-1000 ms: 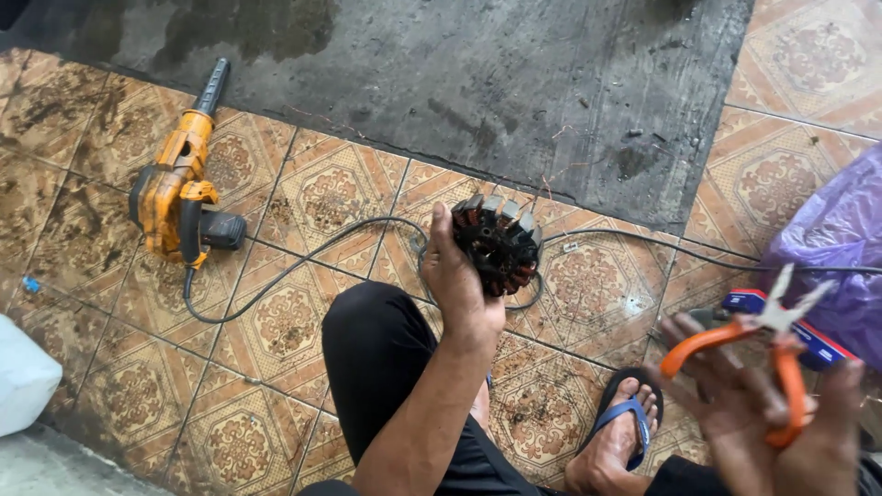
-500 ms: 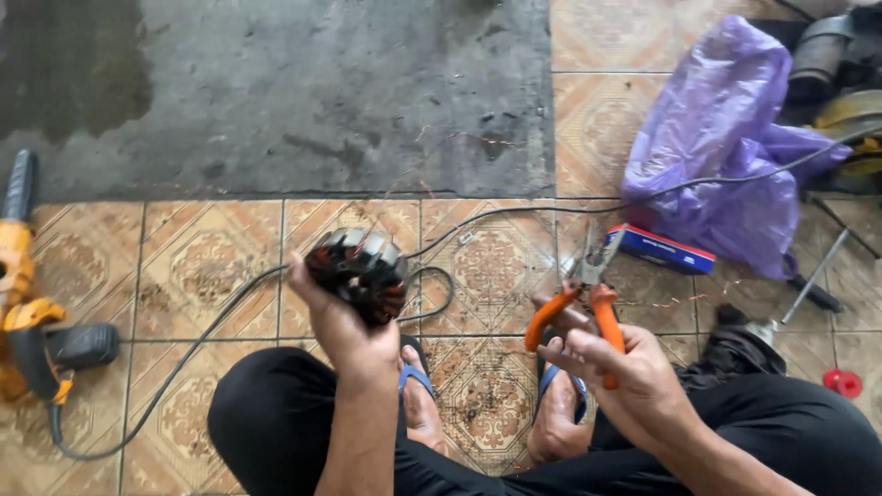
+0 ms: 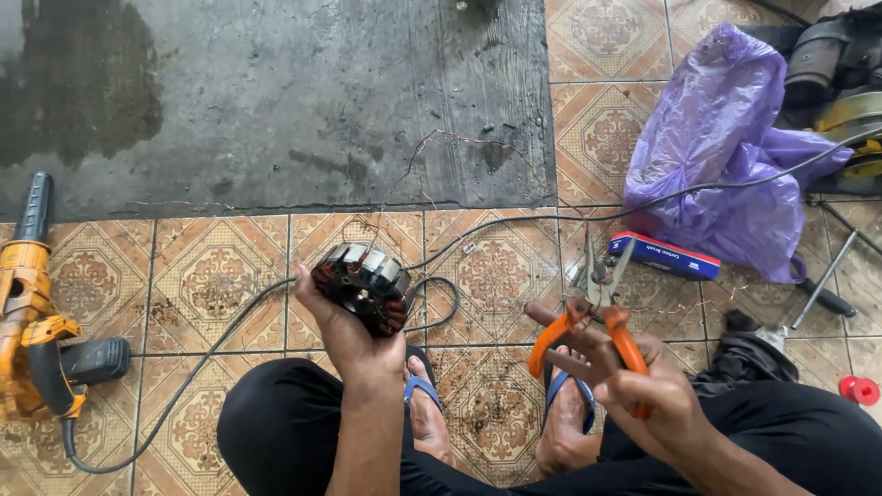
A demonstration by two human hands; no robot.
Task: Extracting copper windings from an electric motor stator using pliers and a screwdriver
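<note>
Orange-handled metal pliers (image 3: 597,317) sit clamped in the right hand (image 3: 634,386), tips up and seemingly slightly parted. Left hand (image 3: 349,335) cups a round dark motor stator with copper windings (image 3: 363,283), fingers curled beneath, above a patterned brown tile floor (image 3: 220,276). Yellow power blower (image 3: 32,321) lies far left.

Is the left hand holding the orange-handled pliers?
No, the left hand holds the round motor stator; the right hand holds the pliers.
</note>
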